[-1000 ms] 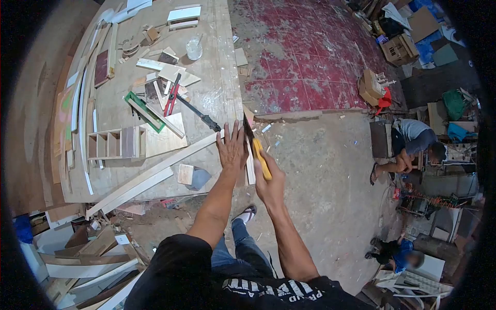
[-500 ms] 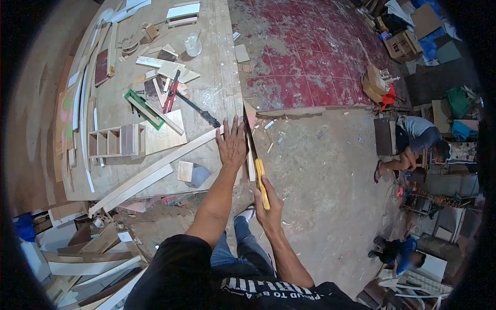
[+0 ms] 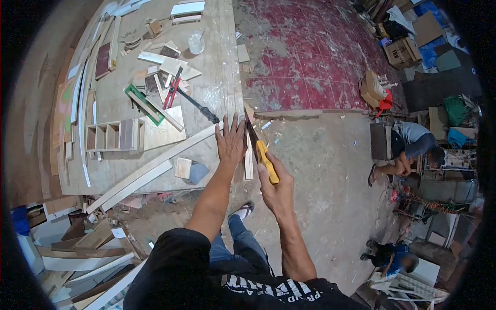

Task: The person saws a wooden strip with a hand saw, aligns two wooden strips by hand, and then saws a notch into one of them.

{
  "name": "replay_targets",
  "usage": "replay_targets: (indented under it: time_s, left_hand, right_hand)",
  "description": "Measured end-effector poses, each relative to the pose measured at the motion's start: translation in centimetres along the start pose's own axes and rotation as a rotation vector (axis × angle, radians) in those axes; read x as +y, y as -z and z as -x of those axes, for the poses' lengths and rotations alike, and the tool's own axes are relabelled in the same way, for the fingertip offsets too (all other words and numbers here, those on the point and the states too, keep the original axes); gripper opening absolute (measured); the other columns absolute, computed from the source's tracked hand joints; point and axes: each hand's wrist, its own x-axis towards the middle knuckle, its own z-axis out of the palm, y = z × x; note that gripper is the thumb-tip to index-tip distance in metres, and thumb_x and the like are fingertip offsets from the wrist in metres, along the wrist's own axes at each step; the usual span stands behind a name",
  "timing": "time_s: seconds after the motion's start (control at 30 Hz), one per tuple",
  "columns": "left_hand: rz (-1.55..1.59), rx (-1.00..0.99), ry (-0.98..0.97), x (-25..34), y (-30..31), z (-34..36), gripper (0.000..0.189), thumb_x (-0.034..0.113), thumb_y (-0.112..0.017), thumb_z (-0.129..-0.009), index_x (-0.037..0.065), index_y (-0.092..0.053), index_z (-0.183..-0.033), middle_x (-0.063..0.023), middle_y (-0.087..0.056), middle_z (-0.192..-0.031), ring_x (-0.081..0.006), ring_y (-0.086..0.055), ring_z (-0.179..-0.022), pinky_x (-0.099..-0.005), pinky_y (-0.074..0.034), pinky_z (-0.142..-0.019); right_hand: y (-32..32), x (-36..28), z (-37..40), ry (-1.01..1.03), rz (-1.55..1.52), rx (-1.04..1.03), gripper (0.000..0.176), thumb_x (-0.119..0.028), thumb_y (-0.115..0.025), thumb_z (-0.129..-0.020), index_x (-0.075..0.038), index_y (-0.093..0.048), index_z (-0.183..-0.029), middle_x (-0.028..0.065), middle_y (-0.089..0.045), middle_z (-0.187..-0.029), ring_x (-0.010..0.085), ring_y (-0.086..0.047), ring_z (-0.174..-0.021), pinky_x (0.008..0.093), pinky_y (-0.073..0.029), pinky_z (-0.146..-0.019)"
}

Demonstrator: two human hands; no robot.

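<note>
The saw (image 3: 267, 161) has shifted most: half a second ago its handle sat nearer the person's body, and now it is farther off, tilted over to the right, with less of the blade (image 3: 251, 130) showing. The right hand (image 3: 279, 188) has travelled with it, its fingers wrapped round the yellow handle. The left hand (image 3: 231, 139) has scarcely moved; it lies flat, fingers slightly parted and gripping nothing, on the far end of the long strip (image 3: 191, 143). That strip slants across the table (image 3: 219, 51) from the near left to the right edge, where the blade stands just beside the hand. The strip looks unmoved, as does the black bar (image 3: 201, 109) just beyond it. The back-and-forth suggests sawing in progress, with the strip held steady; how deep any cut runs cannot be told, since the hand and blade hide it.
</note>
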Motion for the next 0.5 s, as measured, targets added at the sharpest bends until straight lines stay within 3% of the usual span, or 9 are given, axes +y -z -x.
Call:
replay_targets:
  time_s: [0.1, 0.13, 0.37, 0.43, 0.47, 0.5]
  left_hand:
    - [0.086, 0.036, 0.006, -0.2, -0.3, 0.0, 0.054, 0.031, -0.051, -0.098, 0.019, -0.048, -0.150, -0.0045, -0.025, -0.169, -0.0311, -0.015, -0.156, -0.0635, -0.011, -0.120]
    - [0.116, 0.034, 0.005, -0.3, -0.3, 0.0, 0.049, 0.030, -0.046, -0.102, 0.017, -0.050, -0.149, -0.0056, -0.027, -0.168, -0.0305, -0.015, -0.156, -0.0643, -0.011, -0.120]
    - [0.150, 0.053, -0.041, -0.9, -0.3, 0.5, 0.051, 0.027, -0.046, -0.101, 0.014, -0.048, -0.150, -0.0050, -0.027, -0.168, -0.0312, -0.015, -0.157, -0.0648, -0.011, -0.120]
    - [0.125, 0.029, -0.043, -0.7, -0.3, 0.6, 0.052, 0.028, -0.046, -0.101, 0.014, -0.046, -0.151, -0.0046, -0.027, -0.168, -0.0313, -0.015, -0.157, -0.0642, -0.011, -0.120]
    - [0.098, 0.001, -0.043, -0.7, -0.3, 0.9, 0.053, 0.028, -0.046, -0.101, 0.014, -0.045, -0.152, -0.0041, -0.026, -0.168, -0.0314, -0.015, -0.157, -0.0636, -0.011, -0.121]
    - [0.099, 0.000, -0.043, -0.6, -0.4, 1.0, 0.053, 0.028, -0.046, -0.101, 0.014, -0.045, -0.152, -0.0041, -0.026, -0.168, -0.0314, -0.015, -0.157, -0.0636, -0.011, -0.121]
  right_hand:
    - [-0.5, -0.4, -0.8, -0.065, -0.053, 0.010, 0.044, -0.022, -0.065, -0.101, 0.003, -0.059, -0.136, 0.0036, -0.063, -0.085, 0.0055, -0.050, -0.058, 0.0232, -0.041, -0.050]
    - [-0.5, -0.5, -0.9, -0.063, -0.053, 0.002, 0.044, -0.024, -0.064, -0.101, 0.003, -0.060, -0.136, 0.0044, -0.064, -0.084, 0.0062, -0.052, -0.059, 0.0231, -0.042, -0.051]
    - [-0.3, -0.9, -0.1, -0.135, -0.069, 0.024, 0.044, -0.025, -0.064, -0.102, 0.003, -0.060, -0.136, 0.0020, -0.062, -0.081, 0.0060, -0.051, -0.058, 0.0231, -0.042, -0.051]
    - [-0.4, -0.9, 0.0, -0.048, -0.030, 0.029, 0.045, -0.026, -0.065, -0.102, 0.003, -0.059, -0.137, 0.0012, -0.061, -0.079, 0.0059, -0.051, -0.058, 0.0232, -0.042, -0.052]
    - [-0.1, -2.3, 0.0, -0.197, -0.087, -0.011, 0.046, -0.025, -0.064, -0.101, 0.007, -0.059, -0.134, 0.0293, -0.070, -0.117, 0.0265, -0.069, -0.107, 0.0363, -0.053, -0.091]
    - [0.0, -2.4, -0.3, -0.198, -0.086, -0.011, 0.046, -0.025, -0.064, -0.101, 0.007, -0.059, -0.134, 0.0293, -0.070, -0.117, 0.0265, -0.069, -0.107, 0.0363, -0.053, -0.091]
